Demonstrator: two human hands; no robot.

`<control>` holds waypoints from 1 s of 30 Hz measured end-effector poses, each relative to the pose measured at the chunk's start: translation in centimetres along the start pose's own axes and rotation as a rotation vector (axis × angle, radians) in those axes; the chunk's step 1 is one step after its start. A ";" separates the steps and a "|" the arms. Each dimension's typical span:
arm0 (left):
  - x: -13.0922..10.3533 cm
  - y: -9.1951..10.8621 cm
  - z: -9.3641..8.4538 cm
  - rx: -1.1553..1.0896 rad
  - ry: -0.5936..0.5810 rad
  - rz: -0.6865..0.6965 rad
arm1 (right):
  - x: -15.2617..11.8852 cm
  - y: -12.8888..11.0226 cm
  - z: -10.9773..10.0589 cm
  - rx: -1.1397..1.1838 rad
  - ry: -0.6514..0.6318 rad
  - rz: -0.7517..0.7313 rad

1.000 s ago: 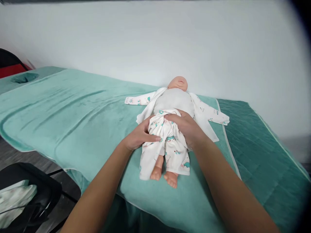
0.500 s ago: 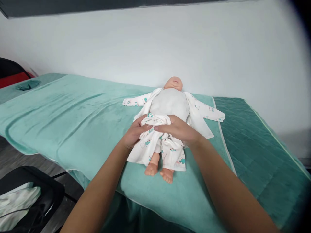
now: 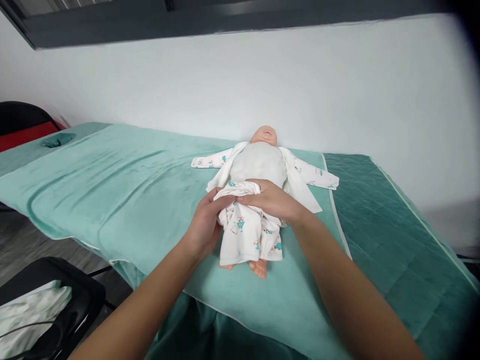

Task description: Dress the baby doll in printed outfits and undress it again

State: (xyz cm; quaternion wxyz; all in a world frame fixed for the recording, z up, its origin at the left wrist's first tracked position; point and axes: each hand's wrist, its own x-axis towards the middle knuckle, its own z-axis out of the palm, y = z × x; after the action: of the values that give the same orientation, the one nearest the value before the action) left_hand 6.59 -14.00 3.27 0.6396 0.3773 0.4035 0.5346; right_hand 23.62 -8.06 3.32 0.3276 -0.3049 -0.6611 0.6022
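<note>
A baby doll (image 3: 258, 165) lies on its back, head toward the wall and feet toward me. Its white printed jacket (image 3: 311, 175) is spread open at the front, with the sleeves stretched out to both sides. White printed baby pants (image 3: 242, 235) cover its legs; only the toes of the feet (image 3: 258, 268) show below the hems. My left hand (image 3: 208, 215) grips the bunched waistband at its left side. On the other side my right hand (image 3: 268, 200) holds the same waistband, thumb in front and fingers hidden behind the fabric. Both thumbs nearly meet at the middle.
A light green sheet (image 3: 123, 200) covers the bed, with a darker green quilted cover (image 3: 397, 225) at right. Behind stands a white wall (image 3: 240, 85). At lower left is a black chair (image 3: 86, 290) bearing folded cloth (image 3: 33, 310) and a cable.
The pants' left leg has come inward and hangs over the doll's foot, covering more of it. My left hand has turned and lowered slightly. The camera view has tilted up.
</note>
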 end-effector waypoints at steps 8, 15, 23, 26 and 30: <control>-5.9 -0.7 1.5 0.065 0.228 -0.233 | 0.1 0.2 0.1 -0.451 0.003 -0.002; -8.8 -1.4 2.1 -0.038 0.317 -0.240 | -0.3 0.3 -0.2 -0.623 -0.128 0.037; -11.1 -4.8 0.0 0.029 0.472 -0.230 | -0.4 0.5 0.2 -0.874 -0.234 0.053; -10.9 -5.4 -1.7 0.182 0.508 -0.238 | -0.5 0.5 0.4 -0.936 -0.267 0.035; -9.6 -5.7 -3.2 0.387 0.363 -0.266 | -0.7 0.3 0.4 -0.961 -0.277 0.011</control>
State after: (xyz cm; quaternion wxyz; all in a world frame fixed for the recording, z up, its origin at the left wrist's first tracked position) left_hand 4.79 -24.18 -2.07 0.5377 0.3344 0.6514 0.4180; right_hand 23.77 -8.84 2.98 0.0559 -0.3418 -0.8996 0.2660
